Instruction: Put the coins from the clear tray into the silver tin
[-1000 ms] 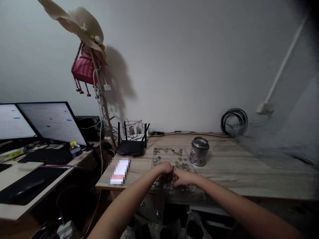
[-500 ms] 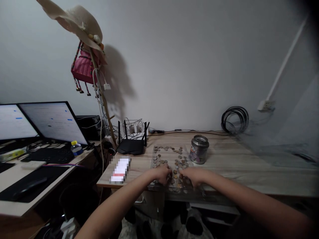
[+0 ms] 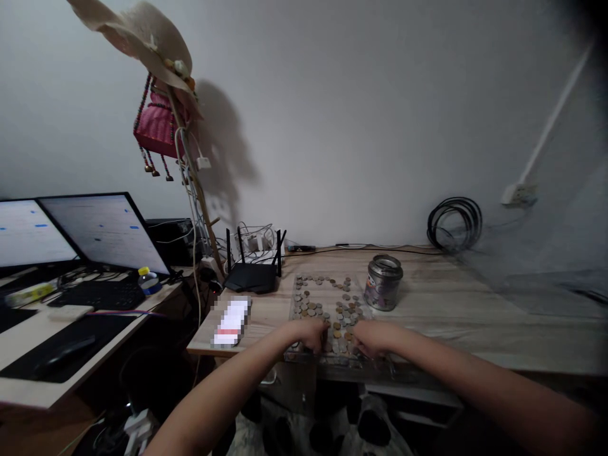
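Note:
Several coins lie spread over a clear plastic sheet on the wooden desk. My left hand rests on the near left part of the coin spread, fingers curled down onto the coins. My right hand sits a little to its right on the near coins, fingers also bent down. What, if anything, is pinched in either hand is too small to see. A metal tin with an open top stands just right of the coins.
A phone lies left of the coins, with a black router behind it. Two lit monitors stand on a second desk at left. A hat and pink bag hang on a stick. Coiled cable leans at the wall.
My hands were touching each other over the near coins; they have since drawn apart, the right one sliding rightward. The view shifted slightly left.

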Demonstrator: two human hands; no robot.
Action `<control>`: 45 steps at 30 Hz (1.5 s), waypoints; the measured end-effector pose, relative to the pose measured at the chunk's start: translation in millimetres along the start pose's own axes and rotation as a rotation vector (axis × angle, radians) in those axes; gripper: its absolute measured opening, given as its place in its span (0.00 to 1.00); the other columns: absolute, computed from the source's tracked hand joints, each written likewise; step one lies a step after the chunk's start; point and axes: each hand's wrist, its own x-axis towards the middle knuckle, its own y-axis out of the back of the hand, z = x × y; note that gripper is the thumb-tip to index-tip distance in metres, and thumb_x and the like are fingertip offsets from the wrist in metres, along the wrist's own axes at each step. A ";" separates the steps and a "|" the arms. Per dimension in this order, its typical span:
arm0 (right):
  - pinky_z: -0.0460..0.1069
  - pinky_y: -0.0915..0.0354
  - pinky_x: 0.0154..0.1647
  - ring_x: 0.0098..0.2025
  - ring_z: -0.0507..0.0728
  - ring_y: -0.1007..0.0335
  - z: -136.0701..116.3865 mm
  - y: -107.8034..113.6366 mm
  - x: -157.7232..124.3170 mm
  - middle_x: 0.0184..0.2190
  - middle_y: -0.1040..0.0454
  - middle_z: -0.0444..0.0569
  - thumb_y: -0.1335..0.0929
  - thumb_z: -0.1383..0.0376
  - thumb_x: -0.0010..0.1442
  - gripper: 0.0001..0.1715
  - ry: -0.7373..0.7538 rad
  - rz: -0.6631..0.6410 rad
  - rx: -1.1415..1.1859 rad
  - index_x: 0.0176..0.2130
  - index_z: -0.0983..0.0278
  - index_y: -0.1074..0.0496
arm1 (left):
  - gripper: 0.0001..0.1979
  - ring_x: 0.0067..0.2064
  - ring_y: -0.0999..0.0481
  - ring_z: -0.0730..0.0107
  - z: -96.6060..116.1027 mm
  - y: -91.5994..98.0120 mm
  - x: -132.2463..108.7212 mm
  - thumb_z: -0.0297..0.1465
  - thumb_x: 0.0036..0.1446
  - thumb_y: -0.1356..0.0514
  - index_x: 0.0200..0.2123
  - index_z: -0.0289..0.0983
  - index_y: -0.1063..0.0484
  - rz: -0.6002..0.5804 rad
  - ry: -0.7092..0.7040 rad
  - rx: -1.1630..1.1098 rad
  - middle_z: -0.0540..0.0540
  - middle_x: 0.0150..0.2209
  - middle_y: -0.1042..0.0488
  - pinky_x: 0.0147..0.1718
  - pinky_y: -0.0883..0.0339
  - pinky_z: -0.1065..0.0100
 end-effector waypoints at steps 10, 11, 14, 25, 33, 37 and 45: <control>0.44 0.45 0.21 0.17 0.50 0.41 5.5 17.0 2.5 0.10 0.38 0.41 0.32 0.73 0.31 0.03 0.017 0.122 0.240 0.14 0.66 0.32 | 0.07 0.30 0.32 0.74 -5.7 -13.0 -2.7 0.30 0.45 0.45 0.30 0.35 0.33 0.412 0.032 -0.692 0.49 0.28 0.31 0.32 0.39 0.71; 0.44 0.45 0.21 0.18 0.49 0.40 5.9 22.2 3.4 0.12 0.36 0.41 0.33 0.72 0.33 0.02 0.041 0.163 0.289 0.17 0.66 0.30 | 0.09 0.31 0.31 0.73 -4.3 -17.2 -0.5 0.32 0.48 0.47 0.32 0.34 0.33 0.383 0.083 -0.945 0.47 0.29 0.30 0.33 0.38 0.71; 0.42 0.42 0.23 0.23 0.49 0.36 4.2 39.7 6.5 0.21 0.29 0.45 0.35 0.67 0.42 0.10 0.115 0.284 0.420 0.28 0.67 0.27 | 0.14 0.32 0.29 0.70 2.7 -29.5 4.9 0.34 0.53 0.53 0.31 0.30 0.34 0.117 0.158 -1.559 0.42 0.28 0.30 0.34 0.36 0.68; 0.45 0.41 0.29 0.30 0.53 0.36 19.3 -10.1 10.0 0.29 0.30 0.47 0.31 0.65 0.36 0.20 0.189 0.386 0.540 0.34 0.66 0.30 | 0.06 0.15 0.39 0.84 -5.3 -28.0 17.5 0.24 0.52 0.50 0.25 0.32 0.37 0.532 0.228 -2.115 0.52 0.17 0.37 0.17 0.40 0.80; 0.45 0.43 0.30 0.33 0.53 0.40 5.4 -19.0 3.9 0.36 0.35 0.49 0.31 0.69 0.34 0.30 0.102 0.230 0.390 0.42 0.66 0.35 | 0.06 0.17 0.38 0.83 -16.3 -24.0 19.1 0.22 0.51 0.51 0.25 0.33 0.37 0.690 0.234 -2.175 0.53 0.17 0.39 0.20 0.36 0.79; 0.44 0.44 0.27 0.30 0.51 0.41 9.3 -16.3 15.1 0.33 0.35 0.46 0.29 0.68 0.30 0.31 0.096 0.216 0.384 0.39 0.66 0.36 | 0.05 0.19 0.36 0.82 -17.1 -27.2 20.9 0.22 0.50 0.51 0.25 0.34 0.37 0.710 0.190 -2.132 0.52 0.18 0.38 0.23 0.34 0.77; 0.42 0.44 0.23 0.25 0.49 0.39 7.5 -21.2 26.2 0.23 0.34 0.40 0.33 0.71 0.34 0.18 0.218 0.108 0.542 0.32 0.66 0.33 | 0.06 0.21 0.35 0.80 -18.3 -31.3 22.8 0.22 0.49 0.52 0.25 0.33 0.37 0.655 0.134 -2.095 0.51 0.19 0.38 0.26 0.33 0.75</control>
